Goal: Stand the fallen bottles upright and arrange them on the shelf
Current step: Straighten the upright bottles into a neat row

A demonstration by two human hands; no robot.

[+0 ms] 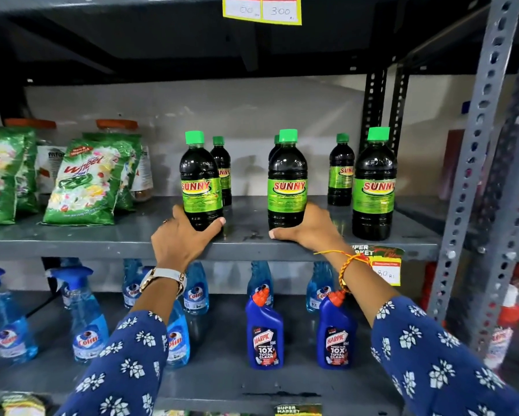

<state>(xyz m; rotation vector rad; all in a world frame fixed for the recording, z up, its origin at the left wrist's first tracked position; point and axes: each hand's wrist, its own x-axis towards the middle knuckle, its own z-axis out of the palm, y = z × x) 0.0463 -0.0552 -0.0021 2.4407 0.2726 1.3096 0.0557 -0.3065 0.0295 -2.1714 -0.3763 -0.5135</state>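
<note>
Step in hand: arranging, not righting; all 6 visible bottles stand upright on the middle shelf (252, 241), none lying down. Left hand (180, 238) wraps the base of the front-left bottle (201, 181), fingers curled round it, thumb at the near side; right hand (307, 229) cups the base of the front-centre bottle (287, 181) likewise; both bottles rest on the shelf. Front-right bottle (373, 187) stands untouched; 3 more sit behind. Next move, judged: slide the 2 held bottles into even spacing with the front-right one, keeping bases flat. Contents: dark liquid, filled near to the necks; green caps (194, 137) on.
</note>
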